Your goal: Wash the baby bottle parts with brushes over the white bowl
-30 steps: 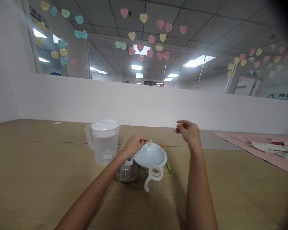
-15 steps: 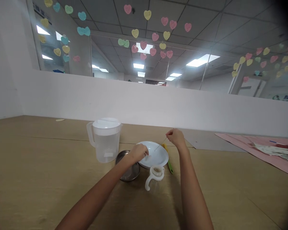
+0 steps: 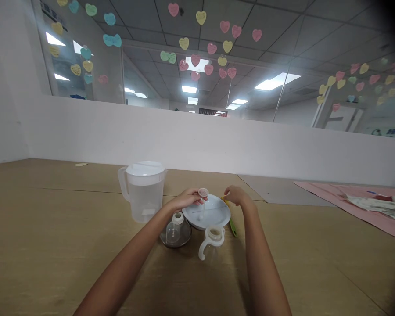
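Note:
My left hand [image 3: 191, 198] pinches a small whitish piece [image 3: 203, 192] by its round rim, above the left part of a white bowl [image 3: 187, 213]. A pale tube-like part hangs below that rim toward the bowl. A thin stick [image 3: 220, 207] lies across the inside of the bowl. My right hand [image 3: 237, 195] hovers at the bowl's right edge, fingers bent and apart, with nothing visible in them. Just under it is a yellow-headed brush with a green handle [image 3: 233, 229]. In front of the bowl stands a white ring with a curved handle [image 3: 213, 236].
A clear bottle with a white neck [image 3: 173, 231] rests in a round metal dish [image 3: 186, 237] left of the bowl. Behind it stands a lidded pitcher [image 3: 147, 193] of clear liquid. A pink mat [image 3: 322, 193] with cloth lies far right; a white wall [image 3: 197, 140] bounds the table.
My left hand has risen out of the bowl with the whitish piece, uncovering the bottle. My right hand has dropped lower and released the thin stick, which now lies in the bowl.

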A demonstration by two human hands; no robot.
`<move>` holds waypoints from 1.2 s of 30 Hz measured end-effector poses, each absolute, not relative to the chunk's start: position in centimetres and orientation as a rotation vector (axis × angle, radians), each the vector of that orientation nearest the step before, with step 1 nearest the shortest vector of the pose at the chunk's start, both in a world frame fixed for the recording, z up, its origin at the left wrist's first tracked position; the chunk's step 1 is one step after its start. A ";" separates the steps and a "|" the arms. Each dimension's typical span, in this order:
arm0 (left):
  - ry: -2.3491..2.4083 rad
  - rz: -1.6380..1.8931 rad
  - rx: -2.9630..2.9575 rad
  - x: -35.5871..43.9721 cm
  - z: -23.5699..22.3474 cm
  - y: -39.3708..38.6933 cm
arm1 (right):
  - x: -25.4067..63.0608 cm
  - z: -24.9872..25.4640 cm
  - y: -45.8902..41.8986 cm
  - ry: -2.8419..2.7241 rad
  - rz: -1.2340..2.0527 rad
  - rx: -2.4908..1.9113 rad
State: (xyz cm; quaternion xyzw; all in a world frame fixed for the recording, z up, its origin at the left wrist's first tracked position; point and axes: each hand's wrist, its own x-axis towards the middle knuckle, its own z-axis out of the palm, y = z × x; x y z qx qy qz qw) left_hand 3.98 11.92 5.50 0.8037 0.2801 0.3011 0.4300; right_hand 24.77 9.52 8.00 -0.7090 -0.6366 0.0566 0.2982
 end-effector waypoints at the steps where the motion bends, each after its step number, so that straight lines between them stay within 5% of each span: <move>1: 0.669 0.770 1.961 3.8 6.0 11.6 | 24.5 8.6 9.1 -1.707 0.145 -1.880; 11: 0.388 0.816 1.811 3.4 10.1 7.3 | 19.5 14.9 0.2 -1.965 0.342 -1.362; 23: 0.421 0.776 1.939 3.0 11.0 6.0 | 17.4 15.1 -1.5 -1.979 -0.032 -1.444; 30: 0.602 0.233 2.412 3.3 9.7 5.4 | 17.4 15.4 -2.1 -1.931 -0.047 -1.476; 36: 0.594 0.104 2.559 4.7 7.6 6.2 | 17.4 15.4 -2.2 -2.031 0.038 -1.531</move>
